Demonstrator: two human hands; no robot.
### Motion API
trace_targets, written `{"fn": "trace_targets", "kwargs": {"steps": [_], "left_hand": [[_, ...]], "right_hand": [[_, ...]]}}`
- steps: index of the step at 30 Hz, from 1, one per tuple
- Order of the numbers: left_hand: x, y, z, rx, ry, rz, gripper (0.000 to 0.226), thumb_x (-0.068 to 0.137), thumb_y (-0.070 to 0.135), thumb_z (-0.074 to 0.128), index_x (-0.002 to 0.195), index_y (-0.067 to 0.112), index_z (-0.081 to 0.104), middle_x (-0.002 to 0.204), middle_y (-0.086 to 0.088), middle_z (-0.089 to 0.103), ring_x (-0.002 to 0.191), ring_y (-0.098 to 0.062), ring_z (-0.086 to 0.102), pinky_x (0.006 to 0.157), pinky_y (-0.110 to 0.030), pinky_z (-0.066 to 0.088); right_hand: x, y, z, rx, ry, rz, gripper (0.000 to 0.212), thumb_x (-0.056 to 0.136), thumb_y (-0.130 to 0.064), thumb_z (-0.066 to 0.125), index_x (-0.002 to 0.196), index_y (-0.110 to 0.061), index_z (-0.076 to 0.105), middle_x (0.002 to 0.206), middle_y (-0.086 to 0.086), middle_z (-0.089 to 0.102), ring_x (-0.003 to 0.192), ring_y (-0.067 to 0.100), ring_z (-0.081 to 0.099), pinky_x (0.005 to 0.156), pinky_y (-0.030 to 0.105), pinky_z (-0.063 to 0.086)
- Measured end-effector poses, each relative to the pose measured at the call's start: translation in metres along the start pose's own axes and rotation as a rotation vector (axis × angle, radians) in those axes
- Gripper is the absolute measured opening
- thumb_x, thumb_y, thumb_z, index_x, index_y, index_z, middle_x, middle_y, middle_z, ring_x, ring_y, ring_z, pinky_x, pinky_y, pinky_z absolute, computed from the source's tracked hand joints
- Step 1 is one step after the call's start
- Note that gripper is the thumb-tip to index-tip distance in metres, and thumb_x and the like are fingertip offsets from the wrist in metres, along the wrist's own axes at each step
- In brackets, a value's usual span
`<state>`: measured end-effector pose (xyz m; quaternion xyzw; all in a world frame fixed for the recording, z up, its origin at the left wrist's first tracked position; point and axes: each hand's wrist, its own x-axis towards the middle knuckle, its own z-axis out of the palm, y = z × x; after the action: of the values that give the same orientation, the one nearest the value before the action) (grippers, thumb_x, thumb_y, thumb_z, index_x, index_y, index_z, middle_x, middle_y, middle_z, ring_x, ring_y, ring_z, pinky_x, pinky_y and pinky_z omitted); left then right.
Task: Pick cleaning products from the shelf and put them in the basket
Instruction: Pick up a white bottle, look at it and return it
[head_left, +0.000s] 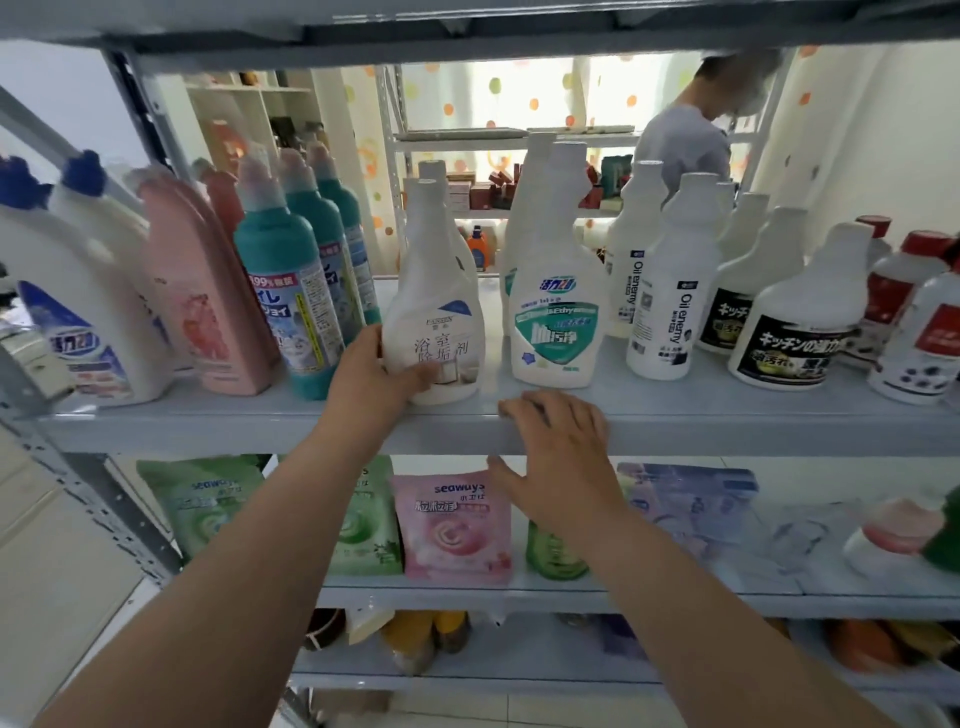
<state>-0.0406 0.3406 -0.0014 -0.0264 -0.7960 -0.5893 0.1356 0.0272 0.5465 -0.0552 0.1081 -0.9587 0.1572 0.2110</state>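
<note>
**Left hand on a white bottle at the shelf**

The white bottle (436, 332) stood at the front of the shelf (727, 421), between a teal bottle (283, 291) and a green-labelled bottle (556, 322). The left hand (371, 371) gripped its lower body from the left, with the thumb across the label. The right hand (558, 441) lay relaxed on the shelf's front edge with its fingers on top, holding nothing, just in front of the green-labelled bottle. A pink pouch (452, 525) stood on the level beneath.

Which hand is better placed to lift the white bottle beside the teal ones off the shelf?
Left. The left hand grips the white bottle low on its body; the right hand rests on the shelf edge, holding nothing.
</note>
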Motion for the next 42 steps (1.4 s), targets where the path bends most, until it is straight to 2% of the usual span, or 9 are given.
{"fn": "trace_targets", "kwargs": {"steps": [7, 15, 18, 23, 27, 32, 36, 39, 42], "left_hand": [[-0.082, 0.010, -0.047, -0.041, -0.178, 0.023, 0.035, 0.084, 0.033, 0.083, 0.102, 0.051, 0.059, 0.099, 0.014, 0.074, 0.083, -0.007, 0.073, 0.061, -0.020, 0.057], [-0.177, -0.050, -0.101, -0.150, -0.300, -0.101, 0.050, 0.074, 0.049, 0.068, 0.121, 0.057, 0.053, 0.105, 0.019, 0.070, 0.090, -0.008, 0.073, 0.070, -0.032, 0.063], [-0.204, -0.076, -0.111, -0.327, -0.318, -0.369, 0.036, 0.071, 0.043, 0.059, 0.106, 0.049, 0.065, 0.092, 0.011, 0.073, 0.080, -0.019, 0.072, 0.056, -0.035, 0.056], [-0.252, -0.101, -0.130, -0.546, -0.578, -0.811, 0.028, 0.090, 0.044, 0.060, 0.097, 0.017, 0.063, 0.064, -0.003, 0.062, 0.045, -0.018, 0.056, 0.037, -0.020, 0.035], [-0.272, -0.124, -0.148, -0.354, -0.690, -0.640, 0.081, 0.061, 0.048, 0.085, 0.129, 0.028, 0.045, 0.118, 0.000, 0.064, 0.085, -0.012, 0.075, 0.062, -0.036, 0.061], [-0.301, -0.135, -0.150, 0.188, -0.692, -0.015, 0.137, 0.041, 0.053, 0.096, 0.152, 0.033, 0.019, 0.142, 0.014, 0.029, 0.125, -0.003, 0.043, 0.101, -0.027, 0.049], [-0.316, -0.129, -0.139, 0.216, -0.506, 0.331, 0.118, 0.052, 0.025, 0.087, 0.153, 0.008, 0.027, 0.148, 0.000, 0.032, 0.138, -0.015, 0.031, 0.112, -0.033, 0.041], [-0.323, -0.128, -0.143, 0.016, -0.619, 0.253, 0.107, 0.059, 0.019, 0.079, 0.151, 0.034, 0.027, 0.143, 0.027, 0.037, 0.130, 0.000, 0.046, 0.094, -0.016, 0.050], [-0.334, -0.127, -0.142, -0.110, -0.662, 0.092, 0.073, 0.068, 0.031, 0.072, 0.131, 0.051, 0.042, 0.123, 0.026, 0.056, 0.112, -0.003, 0.062, 0.074, -0.022, 0.059]], "right_hand": [[-0.009, -0.045, -0.036, 0.983, -0.065, 0.154, 0.044, 0.083, -0.072, 0.063, 0.124, -0.062, 0.051, 0.123, -0.027, 0.066, 0.116, -0.005, 0.061, 0.091, 0.018, 0.054], [-0.089, -0.117, 0.017, 1.280, -0.096, 0.326, 0.053, 0.077, -0.059, 0.082, 0.122, -0.041, 0.062, 0.119, -0.002, 0.074, 0.110, 0.022, 0.072, 0.087, 0.049, 0.062], [-0.117, -0.146, 0.032, 1.431, -0.133, 0.464, 0.053, 0.068, -0.058, 0.083, 0.114, -0.038, 0.064, 0.112, -0.003, 0.075, 0.104, 0.025, 0.073, 0.079, 0.039, 0.062], [-0.151, -0.185, 0.037, 1.698, -0.396, 0.748, 0.113, 0.044, -0.081, 0.085, 0.134, -0.017, 0.057, 0.122, 0.010, 0.075, 0.110, 0.028, 0.072, 0.090, 0.045, 0.060], [-0.176, -0.202, 0.041, 1.759, -0.261, 0.858, 0.038, 0.073, -0.033, 0.069, 0.100, -0.008, 0.077, 0.101, 0.016, 0.075, 0.093, 0.035, 0.072, 0.080, 0.044, 0.062], [-0.216, -0.223, 0.044, 1.639, 0.049, 0.510, 0.032, 0.067, 0.000, 0.062, 0.082, -0.027, 0.073, 0.096, 0.003, 0.072, 0.107, 0.033, 0.065, 0.099, 0.058, 0.052], [-0.237, -0.229, 0.033, 1.570, -0.005, 0.198, 0.032, 0.071, -0.007, 0.070, 0.094, -0.030, 0.068, 0.111, 0.003, 0.070, 0.122, 0.027, 0.061, 0.107, 0.048, 0.050], [-0.244, -0.216, 0.018, 1.428, -0.099, 0.255, 0.033, 0.077, -0.020, 0.073, 0.108, -0.032, 0.069, 0.127, 0.004, 0.068, 0.125, 0.031, 0.062, 0.104, 0.050, 0.053], [-0.252, -0.199, 0.005, 1.308, -0.008, 0.445, 0.036, 0.075, -0.043, 0.079, 0.109, -0.044, 0.070, 0.113, -0.005, 0.074, 0.109, 0.016, 0.070, 0.087, 0.033, 0.058]]}}
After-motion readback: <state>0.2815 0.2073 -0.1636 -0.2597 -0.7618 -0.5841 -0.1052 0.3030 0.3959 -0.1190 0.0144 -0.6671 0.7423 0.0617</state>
